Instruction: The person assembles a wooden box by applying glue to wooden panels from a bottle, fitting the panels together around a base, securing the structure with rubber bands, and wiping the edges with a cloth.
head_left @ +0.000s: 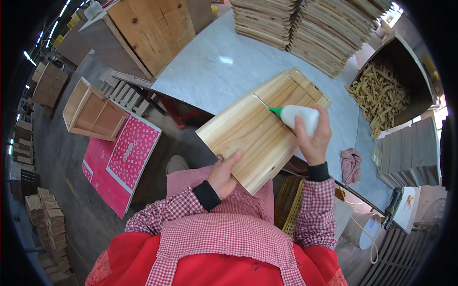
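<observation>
A pale wooden panel [253, 138] slants out over the near edge of the table. At its near left corner my left hand [222, 176] grips it, thumb on top and the fingers hidden underneath. My right hand [315, 140] is wrapped round a white squeeze bottle [301, 118], tilted so that its green nozzle [275, 111] points left, down at the panel. By the nozzle tip a thin, light line runs across the wood; whether it is a groove or glue I cannot tell. Narrow strips edge the panel's far end.
Behind the panel is a pale table [205, 66] bearing tall stacks of wooden pieces [324, 28]. At the right are a bin of wooden offcuts [381, 90], a pink cloth [351, 164] and stacked grey boards [410, 152]. A wooden box [98, 112] stands on a pink sheet [133, 148] at left.
</observation>
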### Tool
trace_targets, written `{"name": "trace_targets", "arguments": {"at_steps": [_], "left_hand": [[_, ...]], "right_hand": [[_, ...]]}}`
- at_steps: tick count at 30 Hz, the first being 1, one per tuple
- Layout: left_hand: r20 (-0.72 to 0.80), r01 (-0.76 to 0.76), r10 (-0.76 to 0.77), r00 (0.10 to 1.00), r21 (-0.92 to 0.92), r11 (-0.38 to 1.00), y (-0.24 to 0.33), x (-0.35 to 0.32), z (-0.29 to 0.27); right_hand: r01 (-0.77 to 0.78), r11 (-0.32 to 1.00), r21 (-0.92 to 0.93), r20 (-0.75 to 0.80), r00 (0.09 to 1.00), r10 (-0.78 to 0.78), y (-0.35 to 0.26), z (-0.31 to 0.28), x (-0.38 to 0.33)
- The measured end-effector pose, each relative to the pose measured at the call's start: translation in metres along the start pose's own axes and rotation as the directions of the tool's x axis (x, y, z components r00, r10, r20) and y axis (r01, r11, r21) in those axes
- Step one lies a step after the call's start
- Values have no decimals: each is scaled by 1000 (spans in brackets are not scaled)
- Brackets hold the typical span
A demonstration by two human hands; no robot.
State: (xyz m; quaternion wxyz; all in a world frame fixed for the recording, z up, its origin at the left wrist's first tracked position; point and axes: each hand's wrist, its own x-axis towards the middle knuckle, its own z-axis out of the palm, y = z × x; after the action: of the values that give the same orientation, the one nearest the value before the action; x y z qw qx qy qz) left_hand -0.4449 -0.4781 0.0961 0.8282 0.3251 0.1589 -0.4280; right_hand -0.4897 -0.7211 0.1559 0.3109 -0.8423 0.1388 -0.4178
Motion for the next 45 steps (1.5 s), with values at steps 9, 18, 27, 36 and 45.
{"name": "trace_targets", "arguments": {"at_steps": [9, 18, 27, 36, 45], "left_hand": [[15, -9, 9, 1000, 15, 1000, 0, 3, 0], [59, 42, -46, 997, 62, 997, 14, -2, 9], [6, 43, -44, 999, 105, 994, 14, -8, 13], [-10, 38, -37, 999, 109, 993, 14, -9, 17], [8, 11, -12, 1000, 92, 996, 22, -3, 30]], "right_hand": [[-47, 988, -145, -51, 998, 40, 6, -80, -50], [-516, 745, 423, -141, 774, 617, 23, -93, -72], [-429, 646, 631, -354, 582, 732, 93, -79, -29], [-502, 689, 523, -376, 590, 715, 110, -72, -11], [-478, 672, 566, -226, 693, 684, 54, -80, -35]]}}
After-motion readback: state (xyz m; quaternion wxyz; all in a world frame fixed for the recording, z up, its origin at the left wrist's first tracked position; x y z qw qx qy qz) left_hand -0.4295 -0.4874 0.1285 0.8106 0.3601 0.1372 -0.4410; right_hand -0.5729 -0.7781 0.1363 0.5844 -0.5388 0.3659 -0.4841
